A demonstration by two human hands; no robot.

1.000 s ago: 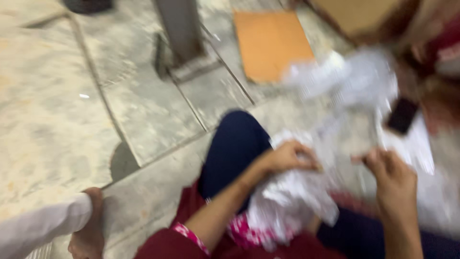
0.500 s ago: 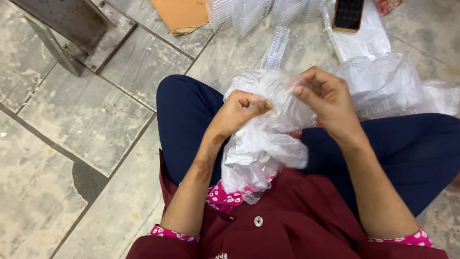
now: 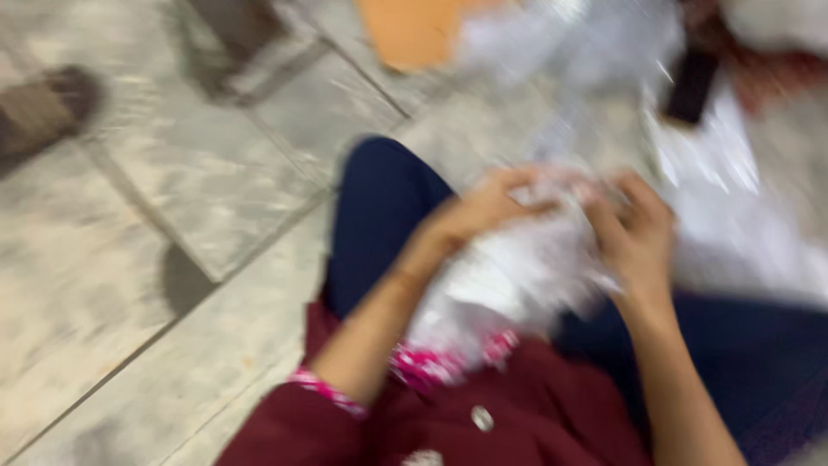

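The frame is blurred by head motion. I sit on the floor with a crumpled clear plastic bag in my lap, over dark blue trousers and a maroon top. My left hand grips the bag's upper edge from the left. Its upper right part is held by my right hand. The two hands are close together above my lap, fingers curled into the plastic.
More clear and white plastic lies on the stone-tile floor at right. A dark phone rests on it. An orange cardboard sheet lies at the top. A metal post base stands top left, a foot at far left.
The camera has swung left and up, blurring the picture. Both hands still hold the plastic bag together above my lap.
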